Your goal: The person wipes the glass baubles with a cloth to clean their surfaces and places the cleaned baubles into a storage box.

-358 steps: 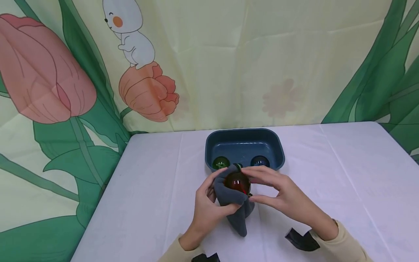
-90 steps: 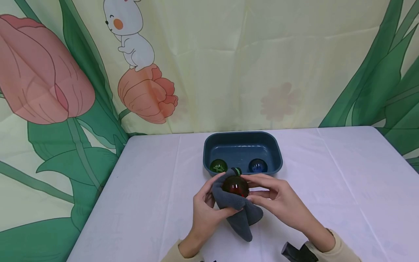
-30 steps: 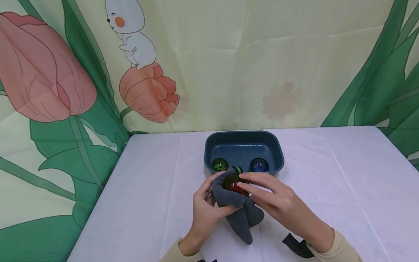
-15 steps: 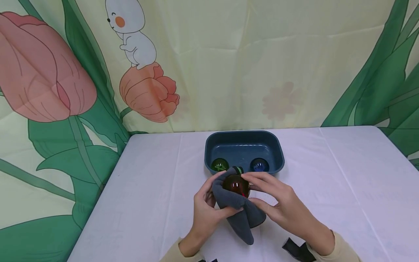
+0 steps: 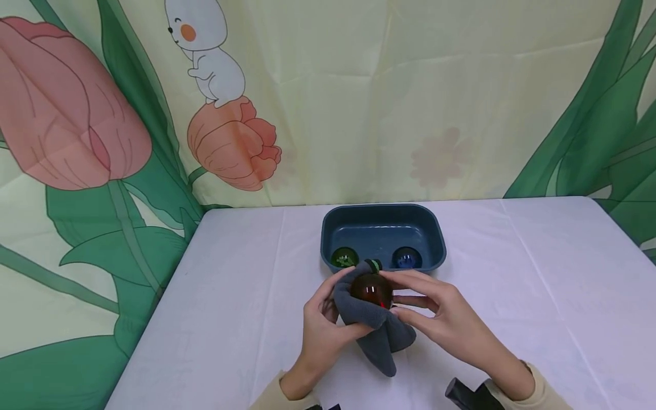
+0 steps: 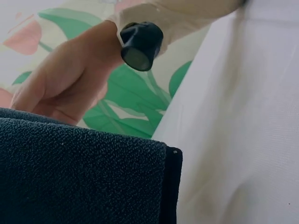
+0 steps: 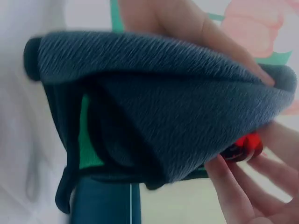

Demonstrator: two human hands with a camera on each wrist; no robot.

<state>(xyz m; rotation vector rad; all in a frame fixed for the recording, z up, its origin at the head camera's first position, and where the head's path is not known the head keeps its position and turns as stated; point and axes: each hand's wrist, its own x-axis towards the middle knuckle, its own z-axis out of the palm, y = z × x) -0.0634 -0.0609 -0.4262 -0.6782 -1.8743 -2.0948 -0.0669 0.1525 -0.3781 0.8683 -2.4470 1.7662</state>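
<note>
Near the front of the tray, my left hand (image 5: 328, 330) grips a dark grey-blue cloth (image 5: 376, 344) wrapped around the left and lower sides of a dark red glass ball (image 5: 370, 289). The cloth's loose end hangs toward me. My right hand (image 5: 443, 319) pinches the ball's right edge between thumb and fingers. In the right wrist view, folded cloth (image 7: 196, 112) covers most of the red ball (image 7: 252, 144), which shows between the fingers. A cloth fold (image 6: 79, 172) fills the lower left of the left wrist view.
Behind the hands stands a dark blue tray (image 5: 379, 242) on a white-covered table (image 5: 230, 296). Inside it lie a green glass ball (image 5: 344, 257) at front left and a blue one (image 5: 407, 258) at front right. A printed curtain (image 5: 348, 114) hangs behind the table.
A second ago the right fingers lay over the ball's face; now they are back at its right edge. The cloth's hanging end spreads further right than about twelve seconds ago.
</note>
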